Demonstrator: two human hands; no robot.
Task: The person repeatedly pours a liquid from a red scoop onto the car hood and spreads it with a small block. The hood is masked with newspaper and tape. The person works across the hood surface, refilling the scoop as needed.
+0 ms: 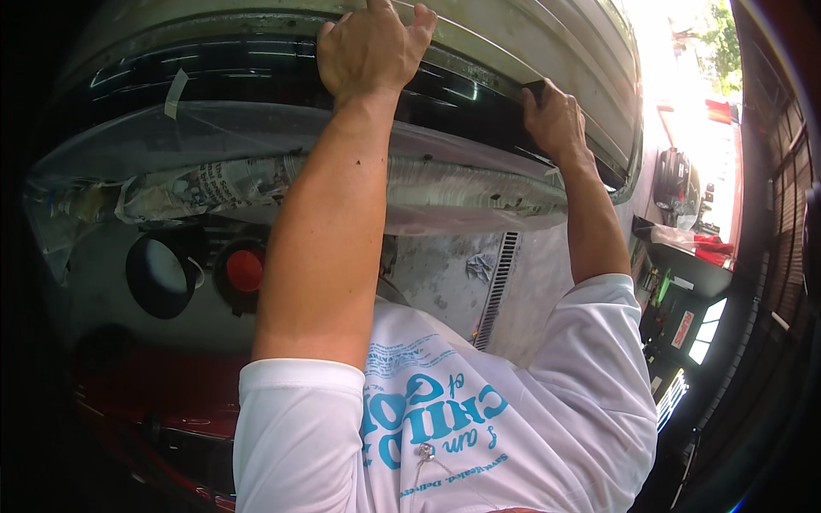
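Observation:
A vehicle's dull greenish-beige ribbed roof (513, 43) fills the top of the view, with a glossy black band (248, 73) along its near side. My left hand (376, 47) lies on the roof edge above that band. Its thumb and little finger are spread, and the other fingertips run out of view at the top. Farther right, my right hand (560, 124) is curled over a small black pad (535, 88) against the roof. Most of the pad is hidden under the fingers, so its exact kind is unclear.
Newspaper (222, 188) and clear plastic sheeting (222, 124) cover the vehicle's side, with masking tape (176, 94) on it. Below are a black round container (162, 272), a red round object (245, 270), a floor drain grate (497, 291) and a red car (162, 385). A dark car (674, 179) stands outside.

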